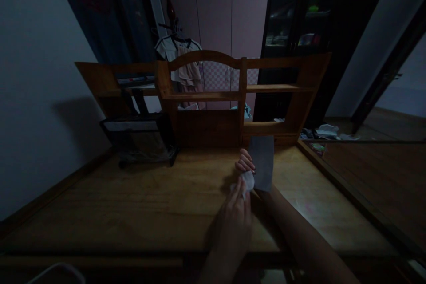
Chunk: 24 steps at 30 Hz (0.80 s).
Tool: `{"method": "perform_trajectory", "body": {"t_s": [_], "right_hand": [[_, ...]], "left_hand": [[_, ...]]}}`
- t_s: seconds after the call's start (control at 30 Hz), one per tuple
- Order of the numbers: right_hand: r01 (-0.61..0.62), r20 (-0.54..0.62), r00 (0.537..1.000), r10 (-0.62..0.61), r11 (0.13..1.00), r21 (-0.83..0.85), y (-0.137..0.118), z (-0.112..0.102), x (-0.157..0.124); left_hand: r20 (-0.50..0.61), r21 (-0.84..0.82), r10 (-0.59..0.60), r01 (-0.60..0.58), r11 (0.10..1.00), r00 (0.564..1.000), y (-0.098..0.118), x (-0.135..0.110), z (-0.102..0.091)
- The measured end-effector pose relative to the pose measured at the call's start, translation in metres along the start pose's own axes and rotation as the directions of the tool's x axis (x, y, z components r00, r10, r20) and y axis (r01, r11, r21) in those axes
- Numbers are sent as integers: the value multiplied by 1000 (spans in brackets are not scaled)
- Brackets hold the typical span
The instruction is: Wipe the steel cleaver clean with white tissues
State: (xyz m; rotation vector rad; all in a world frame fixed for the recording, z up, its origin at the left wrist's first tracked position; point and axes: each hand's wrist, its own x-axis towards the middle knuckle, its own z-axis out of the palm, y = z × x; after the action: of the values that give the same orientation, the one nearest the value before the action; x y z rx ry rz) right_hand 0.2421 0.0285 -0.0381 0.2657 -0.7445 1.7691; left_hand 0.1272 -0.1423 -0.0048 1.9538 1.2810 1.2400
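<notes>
My right hand [245, 163] holds a flat grey rectangular packet [262, 162] upright over the wooden desk [133, 204], fingers curled round its left edge. My left hand [233, 217] pinches a small white crumpled wipe [246, 182] just below the right hand's fingers, beside the packet's lower left corner. Both hands meet near the middle of the desk, slightly right. The room is dim.
A wooden shelf hutch [206, 93] stands at the back of the desk. A black wire tray [140, 140] sits at the back left. Behind are a pink wardrobe [216, 13], hanging clothes [181, 60] and a dark cabinet [296, 26]. Small clutter [322, 133] lies at the right.
</notes>
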Motion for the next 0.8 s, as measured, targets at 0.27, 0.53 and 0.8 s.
{"method": "perform_trajectory", "body": {"t_s": [0.27,0.53,0.8], "right_hand": [[-63,-19,998,63,998,-2,-8,19,-4],[-68,96,993,62,996,57,-6,30,-2],[-86,68,994,83,996,29,-8,35,-2]], "left_hand": [[149,152,113,-136,979,982,6,0,-15],[6,-455,-350,314,833,937,22,-28,-13],[-324,-531,-525,308,789,787,-10,4,-51]]}}
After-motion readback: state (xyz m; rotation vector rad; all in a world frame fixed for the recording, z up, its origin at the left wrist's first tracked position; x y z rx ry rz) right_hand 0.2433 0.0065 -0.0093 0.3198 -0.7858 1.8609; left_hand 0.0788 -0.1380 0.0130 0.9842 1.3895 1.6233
